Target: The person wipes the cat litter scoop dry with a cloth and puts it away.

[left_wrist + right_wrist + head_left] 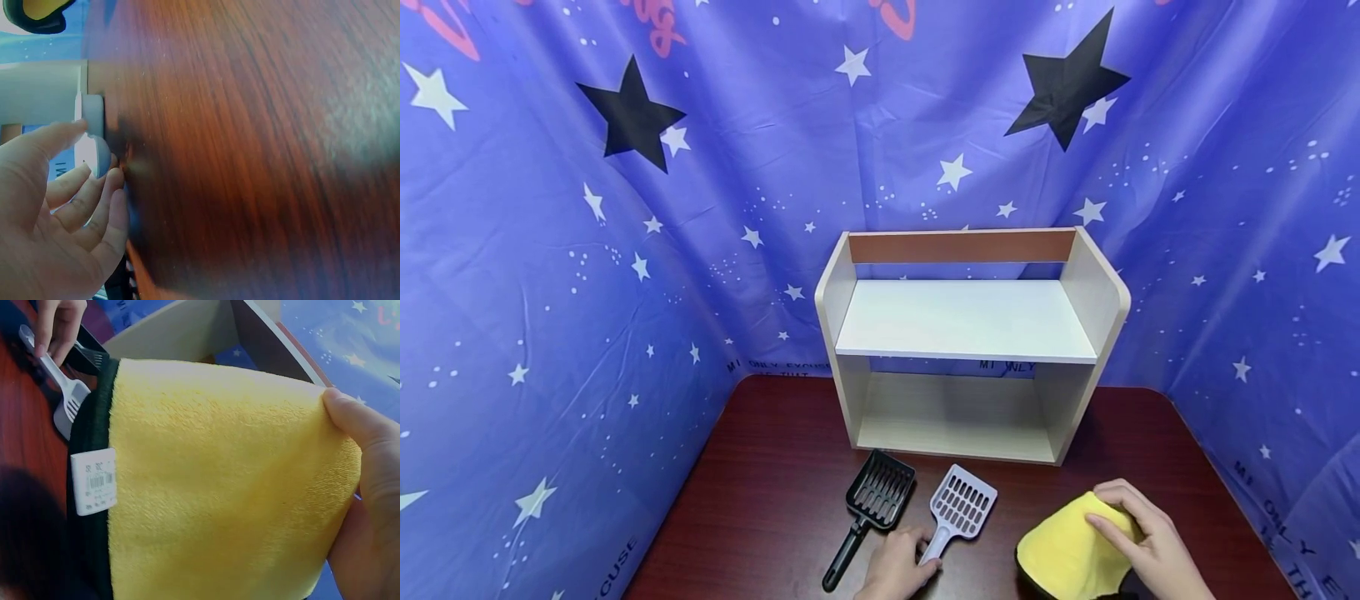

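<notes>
My left hand (895, 565) pinches the handle of a pale grey slotted litter scoop (953, 525) between thumb and fingers, low over the table. In the left wrist view the handle end (100, 156) shows between the thumb and the curled fingers. To its left lies a black slotted litter scoop (880, 490), its handle toward me. On the right, my right hand (1157, 546) grips a yellow plush cloth (1067, 542) with dark edging by its upper corner. The cloth hangs folded, and a white label (94, 481) shows on its edge in the right wrist view.
A two-tier wooden shelf (966, 321) with a white upper board stands at the back of the dark red-brown table (760, 483). Behind and beside it hangs a blue-purple curtain (760, 167) printed with stars.
</notes>
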A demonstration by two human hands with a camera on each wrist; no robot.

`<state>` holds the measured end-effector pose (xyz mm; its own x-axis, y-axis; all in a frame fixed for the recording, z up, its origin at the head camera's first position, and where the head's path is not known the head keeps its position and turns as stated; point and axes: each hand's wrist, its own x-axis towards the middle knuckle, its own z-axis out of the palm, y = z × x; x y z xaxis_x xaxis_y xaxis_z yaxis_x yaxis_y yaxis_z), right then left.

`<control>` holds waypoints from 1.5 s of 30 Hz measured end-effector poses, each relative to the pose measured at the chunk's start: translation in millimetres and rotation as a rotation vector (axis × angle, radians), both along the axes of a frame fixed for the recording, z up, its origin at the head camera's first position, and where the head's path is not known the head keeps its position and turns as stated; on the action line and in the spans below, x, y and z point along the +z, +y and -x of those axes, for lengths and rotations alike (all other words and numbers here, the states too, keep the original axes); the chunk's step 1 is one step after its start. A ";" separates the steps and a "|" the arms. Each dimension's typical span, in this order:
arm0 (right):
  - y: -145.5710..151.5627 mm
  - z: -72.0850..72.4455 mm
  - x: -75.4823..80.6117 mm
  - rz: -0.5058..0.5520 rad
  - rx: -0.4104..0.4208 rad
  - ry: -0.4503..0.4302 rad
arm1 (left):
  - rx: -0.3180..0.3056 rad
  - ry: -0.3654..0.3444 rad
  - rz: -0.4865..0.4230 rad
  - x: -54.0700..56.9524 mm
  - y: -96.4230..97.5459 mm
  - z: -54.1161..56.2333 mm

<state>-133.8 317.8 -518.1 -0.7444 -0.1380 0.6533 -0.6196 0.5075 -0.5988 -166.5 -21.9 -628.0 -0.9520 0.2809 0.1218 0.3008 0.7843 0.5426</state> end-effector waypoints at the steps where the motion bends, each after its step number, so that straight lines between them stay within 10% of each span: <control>1: -2.1 -0.1 0.1 -0.013 -0.013 -0.015 | 0.002 -0.006 -0.011 -0.3 0.3 -0.1; 18: -16.5 1.6 -4.7 -0.072 -0.026 -0.035 | 0.037 -0.449 -0.785 0.7 0.3 -1.3; 29: -22.2 5.3 -10.4 -0.019 0.022 0.065 | 0.081 -0.564 -0.971 8.6 -4.6 -1.0; 45: -23.0 1.3 -3.6 -0.093 -0.039 -0.068 | 0.116 -0.620 -1.075 17.1 -17.3 -2.4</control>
<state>-135.1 294.8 -521.7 -0.7928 -0.1651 0.5868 -0.5574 0.5857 -0.5884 -164.1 -39.2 -610.9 -0.9434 0.2282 -0.2407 -0.2763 -0.1395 0.9509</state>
